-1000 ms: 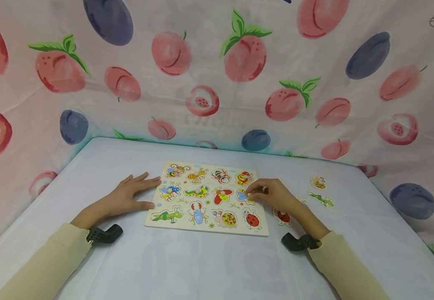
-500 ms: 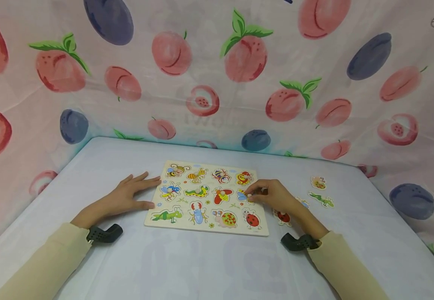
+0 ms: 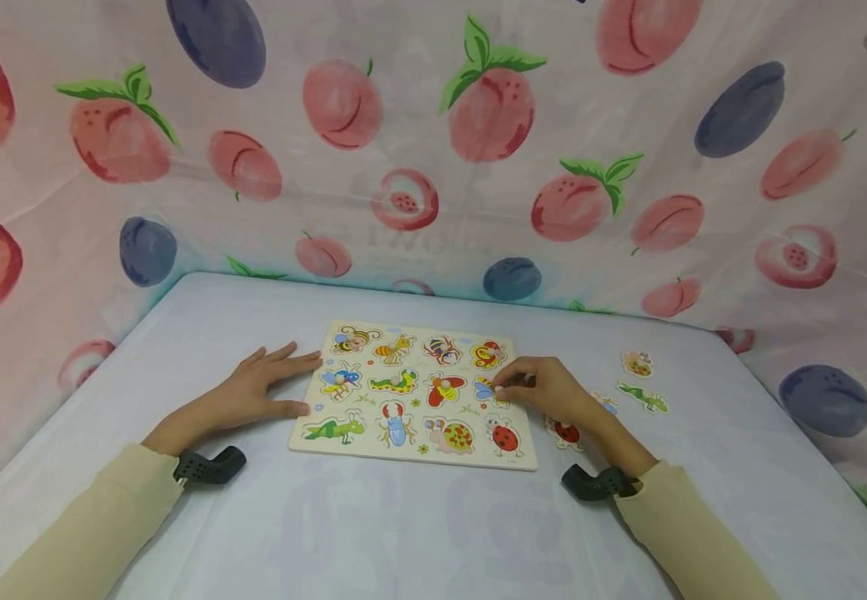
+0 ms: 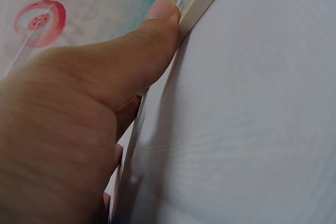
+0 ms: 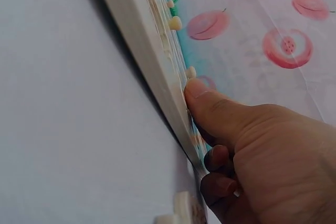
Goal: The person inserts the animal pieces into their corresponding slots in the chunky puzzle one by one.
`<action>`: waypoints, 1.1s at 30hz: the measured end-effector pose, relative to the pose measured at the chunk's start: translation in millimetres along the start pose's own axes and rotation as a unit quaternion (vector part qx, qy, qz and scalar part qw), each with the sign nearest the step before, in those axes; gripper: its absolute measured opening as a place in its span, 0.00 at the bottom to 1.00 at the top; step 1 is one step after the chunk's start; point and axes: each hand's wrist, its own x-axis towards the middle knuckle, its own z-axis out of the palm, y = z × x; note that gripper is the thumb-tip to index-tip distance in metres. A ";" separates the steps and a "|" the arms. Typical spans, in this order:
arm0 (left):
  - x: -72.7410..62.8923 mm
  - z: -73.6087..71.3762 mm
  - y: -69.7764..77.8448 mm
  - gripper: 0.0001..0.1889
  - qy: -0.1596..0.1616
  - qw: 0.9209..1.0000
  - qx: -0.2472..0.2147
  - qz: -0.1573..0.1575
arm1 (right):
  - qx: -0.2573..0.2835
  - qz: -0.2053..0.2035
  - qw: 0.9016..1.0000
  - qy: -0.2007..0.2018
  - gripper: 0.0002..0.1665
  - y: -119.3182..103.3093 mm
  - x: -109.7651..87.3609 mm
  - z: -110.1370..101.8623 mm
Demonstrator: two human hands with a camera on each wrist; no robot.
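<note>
A wooden insect peg puzzle board [image 3: 471,459] lies mid-table. My right hand [image 3: 553,392] pinches a blue-winged bee piece [image 3: 483,391] between thumb and fingers at the right end of the middle row. In the right wrist view, my thumb tip [image 5: 197,88] is right at a small wooden knob [image 5: 191,72]. My left hand [image 3: 253,392] is spread, its fingertips at the board's left edge. The left wrist view shows the thumb [image 4: 163,11] against that edge. Knobbed pieces, such as the caterpillar [image 3: 393,382], sit in the upper two rows; printed pictures show in the bottom row.
To the right lie loose pieces: a snail [image 3: 637,364], a grasshopper [image 3: 643,398], a ladybug [image 3: 566,434] and a bluish one [image 3: 606,404], the last two partly behind my right forearm. A fruit-print cloth [image 3: 418,275] hangs behind the white table.
Both hands and the board stay in place. My right fingers shift only very slightly on the bee piece.
</note>
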 end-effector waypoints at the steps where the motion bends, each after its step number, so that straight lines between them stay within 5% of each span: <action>1: 0.1 -0.2 -0.1 0.41 0.000 1.000 -0.001 0.000 | -0.001 0.000 1.000 0.000 0.07 -0.1 0.2 0.1; 12: -0.9 0.4 0.1 0.40 0.003 1.000 0.000 0.004 | -0.021 -0.004 1.000 -0.010 0.08 -4.3 -1.1 -4.6; 33: 0.5 3.4 -2.3 0.41 -0.005 1.000 0.000 -0.006 | -0.050 0.028 0.997 0.043 0.12 9.6 -11.7 -36.0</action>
